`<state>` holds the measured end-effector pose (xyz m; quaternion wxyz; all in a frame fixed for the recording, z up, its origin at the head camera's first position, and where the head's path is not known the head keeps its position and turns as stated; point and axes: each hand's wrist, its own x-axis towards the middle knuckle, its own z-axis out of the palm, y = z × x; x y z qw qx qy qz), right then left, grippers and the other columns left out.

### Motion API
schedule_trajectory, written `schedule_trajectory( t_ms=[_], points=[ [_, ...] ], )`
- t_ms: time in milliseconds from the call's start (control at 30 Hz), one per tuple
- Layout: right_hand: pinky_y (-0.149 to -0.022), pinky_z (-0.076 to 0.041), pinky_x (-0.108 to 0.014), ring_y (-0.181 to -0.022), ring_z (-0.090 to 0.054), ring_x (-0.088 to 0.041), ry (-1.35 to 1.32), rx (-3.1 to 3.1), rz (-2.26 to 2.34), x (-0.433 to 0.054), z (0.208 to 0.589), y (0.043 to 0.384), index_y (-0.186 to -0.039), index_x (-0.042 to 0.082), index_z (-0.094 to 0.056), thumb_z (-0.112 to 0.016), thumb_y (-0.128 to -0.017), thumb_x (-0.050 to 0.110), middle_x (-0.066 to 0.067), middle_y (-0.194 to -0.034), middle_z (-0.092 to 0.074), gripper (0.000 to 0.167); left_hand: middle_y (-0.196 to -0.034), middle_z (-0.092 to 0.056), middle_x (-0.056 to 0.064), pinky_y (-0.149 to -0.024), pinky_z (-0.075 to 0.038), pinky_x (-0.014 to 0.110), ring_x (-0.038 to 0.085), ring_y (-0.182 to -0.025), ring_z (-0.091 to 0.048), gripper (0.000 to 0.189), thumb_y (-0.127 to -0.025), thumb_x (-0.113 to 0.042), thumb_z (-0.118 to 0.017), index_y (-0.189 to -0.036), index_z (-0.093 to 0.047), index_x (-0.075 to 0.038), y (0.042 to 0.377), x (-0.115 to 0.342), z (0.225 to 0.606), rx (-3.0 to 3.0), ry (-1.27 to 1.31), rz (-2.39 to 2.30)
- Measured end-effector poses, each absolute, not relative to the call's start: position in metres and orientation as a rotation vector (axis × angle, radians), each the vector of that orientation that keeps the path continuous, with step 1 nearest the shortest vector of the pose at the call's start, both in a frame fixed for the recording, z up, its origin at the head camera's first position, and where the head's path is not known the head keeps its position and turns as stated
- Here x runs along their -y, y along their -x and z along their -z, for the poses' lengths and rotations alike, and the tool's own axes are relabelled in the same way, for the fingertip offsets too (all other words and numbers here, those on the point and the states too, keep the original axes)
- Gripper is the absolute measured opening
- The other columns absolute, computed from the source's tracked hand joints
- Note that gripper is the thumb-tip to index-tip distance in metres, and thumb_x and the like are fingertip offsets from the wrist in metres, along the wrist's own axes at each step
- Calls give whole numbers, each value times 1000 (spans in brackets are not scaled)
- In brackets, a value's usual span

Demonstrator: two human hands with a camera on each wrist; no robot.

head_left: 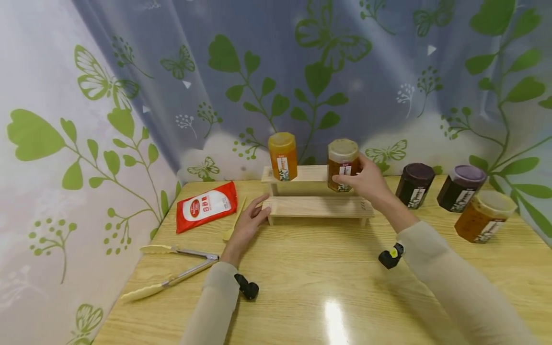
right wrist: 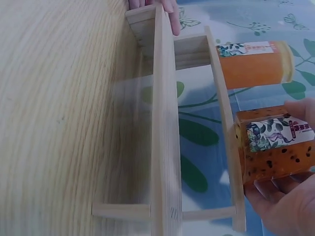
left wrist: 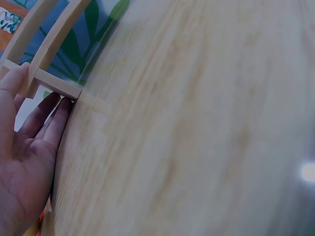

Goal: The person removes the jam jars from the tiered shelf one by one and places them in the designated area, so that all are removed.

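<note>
My right hand (head_left: pixel 372 182) grips an amber jam jar (head_left: pixel 336 165) with dark seeds and a printed label, at the right part of the upper tier. In the right wrist view this seeded jar (right wrist: pixel 270 160) has its base right at the upper board's edge, with fingers below and thumb above it. My left hand (head_left: pixel 247 224) holds the left end of the two-tier wooden stand (head_left: pixel 315 206), its thumb on the lower step and its fingers round the end piece (left wrist: pixel 56 84). An orange jar (head_left: pixel 284 155) stands on the upper tier's left.
Two dark purple jars (head_left: pixel 415 184) and another amber jar (head_left: pixel 486 215) stand on the table's right. To the left lie a red sugar packet (head_left: pixel 207 206), a thin yellow utensil (head_left: pixel 228 235) and spread tongs (head_left: pixel 189 273). A patterned curtain (head_left: pixel 258 72) hangs behind.
</note>
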<state>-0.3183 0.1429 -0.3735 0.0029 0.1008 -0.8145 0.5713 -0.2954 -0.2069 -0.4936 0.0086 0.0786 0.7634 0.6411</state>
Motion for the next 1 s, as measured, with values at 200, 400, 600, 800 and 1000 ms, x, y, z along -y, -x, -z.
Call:
schedule_trajectory(
  t_ms=[200, 400, 600, 800, 1000],
  points=[
    [-111, -44, -59, -136, -47, -38, -313, 2544, -1868, -160, 373, 308, -161, 12, -35, -83, -91, 25, -19, -151, -47, 86, -160, -45, 2, -116, -44, 48, 26, -147, -44, 51, -106, -35, -62, -155, -50, -29, 295, 207, 497, -2385, -232, -1997],
    [-113, -40, -61, -140, -43, -39, -243, 2547, -1851, -176, 375, 295, -161, 11, -35, -84, -90, 24, -19, -155, -45, 88, -160, -44, -1, -116, -44, 47, 26, -149, -40, 50, -104, -40, -64, -153, -52, -34, 296, 208, 496, -2398, -217, -1977],
    [-110, -43, -55, -137, -45, -35, -218, 2522, -1831, -192, 385, 282, -160, 10, -37, -83, -91, 27, -17, -153, -47, 84, -159, -45, -1, -116, -44, 47, 25, -148, -42, 50, -104, -37, -64, -153, -52, -34, 296, 206, 496, -2384, -221, -1993],
    [-92, -50, -26, -121, -50, -19, -172, 2522, -1781, -214, 396, 270, -156, 7, -41, -81, -93, 29, -6, -140, -52, 78, -159, -45, -1, -117, -42, 46, 25, -148, -42, 51, -105, -37, -64, -154, -51, -33, 294, 206, 498, -2370, -213, -1992],
    [-88, -46, -26, -117, -48, -14, -110, 2576, -1666, -239, 406, 264, -159, 5, -37, -81, -93, 31, -7, -142, -49, 83, -159, -46, 0, -118, -42, 48, 26, -149, -41, 50, -104, -40, -65, -152, -53, -36, 294, 208, 494, -2393, -218, -1987]
  ],
)
